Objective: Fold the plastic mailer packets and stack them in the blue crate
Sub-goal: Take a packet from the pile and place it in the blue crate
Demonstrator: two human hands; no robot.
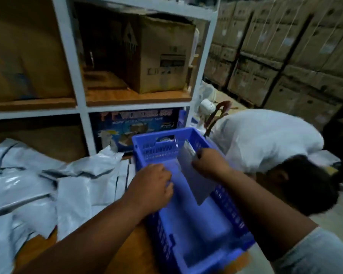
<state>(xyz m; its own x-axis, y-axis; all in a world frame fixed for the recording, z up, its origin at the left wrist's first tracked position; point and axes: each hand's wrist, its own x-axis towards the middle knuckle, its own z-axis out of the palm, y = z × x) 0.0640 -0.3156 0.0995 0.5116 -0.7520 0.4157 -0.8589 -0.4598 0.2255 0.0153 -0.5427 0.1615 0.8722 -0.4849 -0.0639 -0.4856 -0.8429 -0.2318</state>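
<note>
Both hands inside the blue crate (188,224), one folded mailer packet (198,180) in hand.

Right hand (208,163) pinches the packet's upper edge, packet tilted against the crate's right wall. Left hand (154,184) has curled fingers at the crate's left rim; motion blur, can't tell what it holds. Loose mailer pile (38,186) lower left, partly cut off. Second person (285,155) bent over at right. Shelving with a cardboard box (158,56) upper centre, print unreadable.

left hand (154,184) | right hand (208,164) | both holding folded packet (198,184) over blue crate (234,216)
</note>
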